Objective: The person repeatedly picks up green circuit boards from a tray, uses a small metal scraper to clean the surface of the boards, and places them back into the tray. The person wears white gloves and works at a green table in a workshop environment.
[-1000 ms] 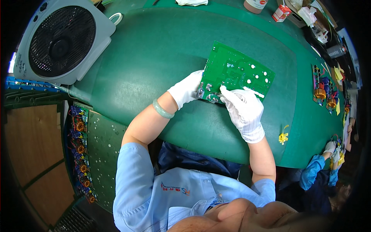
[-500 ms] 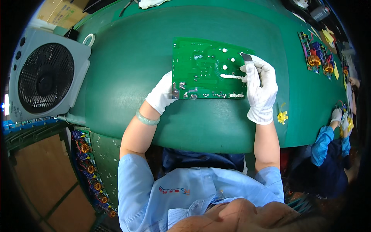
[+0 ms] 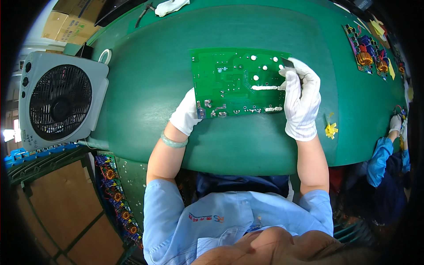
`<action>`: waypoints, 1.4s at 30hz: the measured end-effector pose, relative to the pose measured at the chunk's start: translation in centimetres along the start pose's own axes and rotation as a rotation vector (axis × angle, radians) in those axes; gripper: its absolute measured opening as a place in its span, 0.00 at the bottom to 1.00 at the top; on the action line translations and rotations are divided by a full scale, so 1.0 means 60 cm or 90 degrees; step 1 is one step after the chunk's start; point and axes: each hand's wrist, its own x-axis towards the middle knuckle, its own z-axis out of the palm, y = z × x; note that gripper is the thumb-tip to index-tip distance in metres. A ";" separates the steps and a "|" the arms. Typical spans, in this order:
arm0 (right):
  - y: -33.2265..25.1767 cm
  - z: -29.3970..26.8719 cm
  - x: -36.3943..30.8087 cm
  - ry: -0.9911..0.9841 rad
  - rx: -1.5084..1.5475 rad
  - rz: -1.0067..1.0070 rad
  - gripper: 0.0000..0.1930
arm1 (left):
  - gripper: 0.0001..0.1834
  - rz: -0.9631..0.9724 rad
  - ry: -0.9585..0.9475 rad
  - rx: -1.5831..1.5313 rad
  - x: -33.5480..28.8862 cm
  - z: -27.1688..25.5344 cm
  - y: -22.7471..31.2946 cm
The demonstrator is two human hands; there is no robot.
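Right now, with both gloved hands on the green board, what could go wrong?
The left hand pinches only the circuit board by its lower left corner, so it may pivot or slip on the green mat. The right hand presses a small dark tool at the right edge, which might scrape the white paste patches.

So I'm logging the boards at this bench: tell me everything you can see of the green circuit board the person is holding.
The green circuit board is a flat rectangle lying solder side up over the green table, with fine traces, silvery solder joints, white dots and a white streak near its right edge. The gloved left hand grips its lower left corner; the gloved right hand rests on its right edge, holding a small dark tool against it.
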 end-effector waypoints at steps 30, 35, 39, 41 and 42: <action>0.070 -0.042 0.057 0.234 0.155 0.352 0.19 | 0.22 0.021 -0.059 0.028 -0.016 0.006 0.010; 0.148 -0.016 0.039 0.070 0.097 0.292 0.13 | 0.22 0.034 -0.102 -0.002 -0.013 0.024 0.012; 0.089 -0.040 0.061 0.078 0.082 0.249 0.16 | 0.23 0.011 -0.122 -0.061 -0.005 0.000 0.006; 0.074 -0.042 0.065 0.069 -0.041 0.064 0.16 | 0.23 0.006 -0.137 -0.079 -0.005 -0.001 0.004; 0.065 -0.041 0.066 0.063 -0.099 -0.029 0.16 | 0.23 0.010 -0.139 -0.065 -0.007 0.000 0.007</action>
